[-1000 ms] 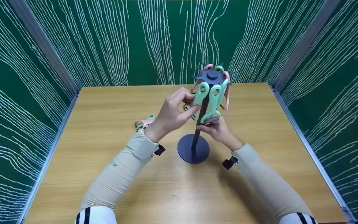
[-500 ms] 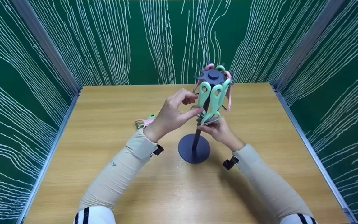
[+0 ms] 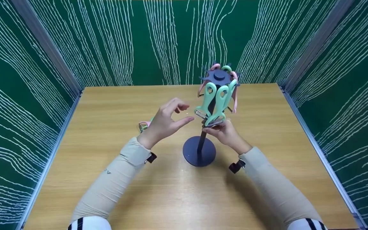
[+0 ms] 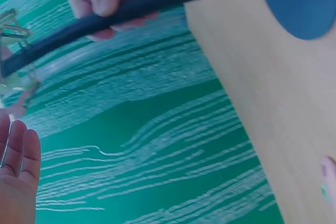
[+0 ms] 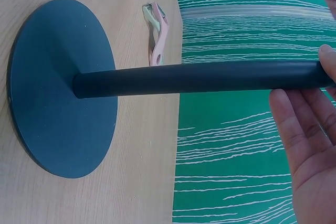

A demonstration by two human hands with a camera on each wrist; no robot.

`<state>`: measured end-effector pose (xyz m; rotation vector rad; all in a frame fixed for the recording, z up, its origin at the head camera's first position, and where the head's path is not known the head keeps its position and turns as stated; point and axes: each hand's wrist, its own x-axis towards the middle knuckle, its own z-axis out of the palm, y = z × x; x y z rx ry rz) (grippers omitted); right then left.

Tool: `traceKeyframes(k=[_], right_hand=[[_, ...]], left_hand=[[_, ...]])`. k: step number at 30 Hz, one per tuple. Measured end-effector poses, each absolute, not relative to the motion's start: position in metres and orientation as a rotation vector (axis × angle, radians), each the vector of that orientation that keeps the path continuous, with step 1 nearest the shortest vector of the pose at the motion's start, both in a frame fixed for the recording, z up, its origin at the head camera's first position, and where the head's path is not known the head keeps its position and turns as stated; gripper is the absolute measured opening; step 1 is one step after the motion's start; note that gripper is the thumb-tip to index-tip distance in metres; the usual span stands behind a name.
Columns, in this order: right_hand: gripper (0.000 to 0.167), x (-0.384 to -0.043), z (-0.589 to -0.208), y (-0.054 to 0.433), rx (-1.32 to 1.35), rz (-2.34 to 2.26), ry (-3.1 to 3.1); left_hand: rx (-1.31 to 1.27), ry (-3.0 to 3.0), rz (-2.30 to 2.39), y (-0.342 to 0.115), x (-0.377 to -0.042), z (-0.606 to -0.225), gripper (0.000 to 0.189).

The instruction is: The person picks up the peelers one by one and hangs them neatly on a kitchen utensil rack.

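Note:
A dark stand with a round base (image 3: pixel 199 158) and a hooked disc (image 3: pixel 217 77) on top stands upright on the table. Green Y-shaped peelers (image 3: pixel 207 101) hang from its near hooks, blades down, and pink peelers (image 3: pixel 235 99) hang at the sides and back. Thumb and fingers of my right hand (image 3: pixel 225 132) grip the pole (image 5: pixel 210 78) just below the blades. To the left of the hanging peelers is my left hand (image 3: pixel 164 123), holding nothing, its thumb and fingers spread apart. The left wrist view shows its fingers (image 4: pixel 29 153) straight.
Behind my left wrist lie a pink peeler (image 5: pixel 160 32) and a green peeler (image 5: pixel 148 17) together on the wooden table (image 3: pixel 107 127). Green panels (image 3: pixel 177 41) with white wavy lines wall the table at the back and both sides.
My left hand has let go of the green peeler on the left hook and drawn back to the left. That peeler now hangs freely. My right hand stays on the pole.

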<state>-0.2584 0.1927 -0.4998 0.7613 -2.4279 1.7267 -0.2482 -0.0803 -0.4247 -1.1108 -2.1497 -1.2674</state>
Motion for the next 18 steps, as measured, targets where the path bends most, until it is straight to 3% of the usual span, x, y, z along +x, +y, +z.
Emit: traceKeyframes(k=[18], right_hand=[[0.031,-0.259,-0.5,0.193,0.789,1.765,-2.405]], left_hand=[[-0.925,-2.502,-1.125,-0.139,-0.263,-0.478,0.032]])
